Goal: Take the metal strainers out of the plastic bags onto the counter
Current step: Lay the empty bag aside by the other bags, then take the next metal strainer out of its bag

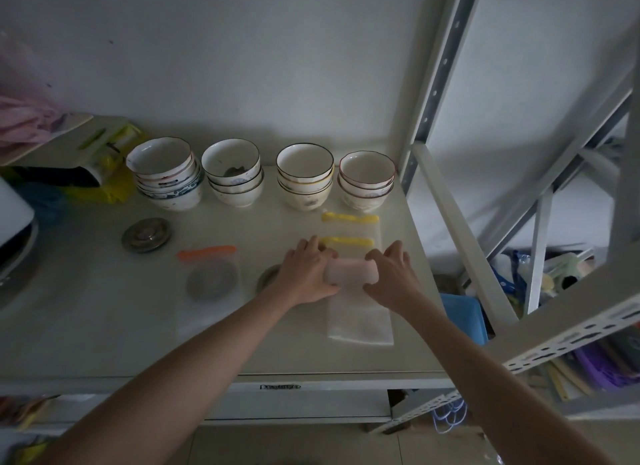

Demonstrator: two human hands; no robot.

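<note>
A clear plastic bag lies on the pale counter, its top end folded over pinkish. My left hand and my right hand press on that fold from either side, fingers bent on the plastic. To the left lies an orange-zip bag with a round metal strainer inside. A bare metal strainer rests farther left on the counter. Another strainer peeks out beside my left wrist, partly hidden. Two yellow-zip bags lie flat just beyond my hands.
Stacks of ceramic bowls line the back of the counter by the wall. A white appliance sits at the left edge. A grey metal shelf frame stands right of the counter, with clutter behind it.
</note>
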